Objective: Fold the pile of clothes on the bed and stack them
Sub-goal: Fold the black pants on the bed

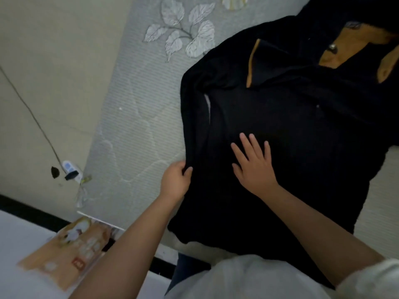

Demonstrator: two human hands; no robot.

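Currently: fold step on 1 black garment, side edge in hand.

You have the black garment (280,130) spread on the bed (138,108), filling the view from centre out to 3 o'clock. Your left hand (176,183) pinches its side edge at 9 o'clock of the cloth; your right hand (253,164) lies flat, fingers spread, pinning the middle. Judged next: carry the pinched edge over toward 3 o'clock, keeping the flat hand as the crease line. No folded stack shows yet. Orange lining (328,59) shows at 1 o'clock.
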